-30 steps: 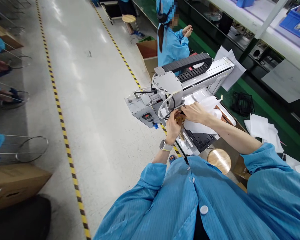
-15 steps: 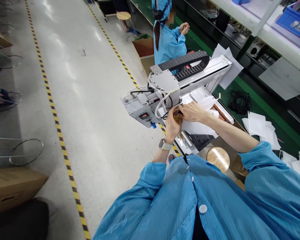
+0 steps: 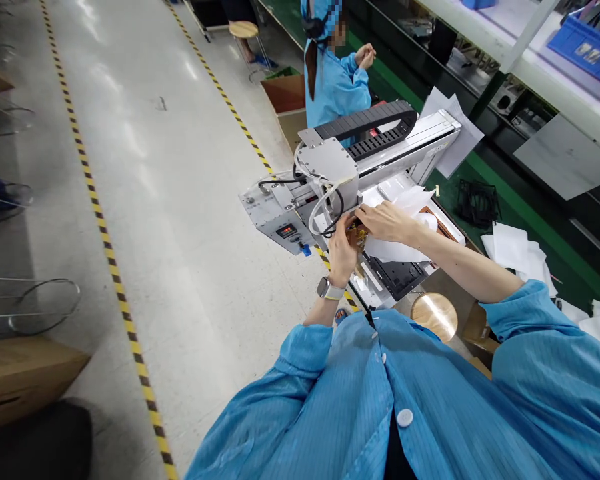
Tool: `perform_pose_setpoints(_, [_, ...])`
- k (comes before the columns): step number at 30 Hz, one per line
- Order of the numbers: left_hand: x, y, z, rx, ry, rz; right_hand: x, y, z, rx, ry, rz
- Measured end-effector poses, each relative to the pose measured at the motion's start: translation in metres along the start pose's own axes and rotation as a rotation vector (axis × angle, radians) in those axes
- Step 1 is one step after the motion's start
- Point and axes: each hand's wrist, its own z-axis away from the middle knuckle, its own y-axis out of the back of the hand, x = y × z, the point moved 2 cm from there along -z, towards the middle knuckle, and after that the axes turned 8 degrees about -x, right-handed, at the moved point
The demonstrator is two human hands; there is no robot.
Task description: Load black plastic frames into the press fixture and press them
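My left hand [image 3: 342,253], with a watch [image 3: 329,289] on its wrist, is closed around a small amber-coloured part [image 3: 359,237] below the head of a grey gantry machine [image 3: 327,163]. The fingers of my right hand [image 3: 386,221] are pinched together at the upper end of the same part, where something dark shows between the hands. Its exact kind and whether it is attached to the machine are hidden by my fingers. White paper [image 3: 395,251] lies under my right hand. A black flat frame-like piece [image 3: 395,275] rests on the machine's bed, nearer to my body.
Cables loop by the machine's control box [image 3: 286,231]. A round wooden stool [image 3: 434,317] stands below my right forearm. White sheets [image 3: 513,247] and a black plastic frame [image 3: 477,202] lie on the green bench. A co-worker [image 3: 333,87] in blue sits beyond the machine.
My left fingers have shifted slightly, and more of the amber part shows between my hands. The whole view has moved a little; both hands stay at the same spot on the machine.
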Motion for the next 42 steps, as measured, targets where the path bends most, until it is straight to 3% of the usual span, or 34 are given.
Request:
perform_pose_setpoints(9, [-0.011, 0.007, 0.009, 0.007, 0.043, -0.063, -0.002, -0.005, -0.014, 0.004, -0.158, -0.054])
perform_pose_setpoints(16, [-0.008, 0.014, 0.016, 0.021, 0.028, -0.088, 0.001, -0.003, -0.002, -0.003, 0.005, -0.031])
perform_pose_setpoints(23, [-0.011, 0.013, 0.032, 0.001, 0.052, -0.139, -0.006, -0.007, -0.009, 0.013, -0.070, 0.044])
perform_pose_setpoints(32, [-0.032, 0.013, 0.015, -0.057, 0.095, -0.204, -0.007, -0.003, -0.007, -0.024, -0.024, 0.021])
perform_pose_setpoints(38, [-0.031, 0.015, 0.014, -0.098, 0.120, -0.245, -0.012, -0.016, -0.018, 0.049, -0.254, -0.188])
perform_pose_setpoints(42, [-0.027, 0.017, 0.013, -0.134, 0.131, -0.267, -0.003, -0.013, -0.012, 0.055, -0.110, -0.177])
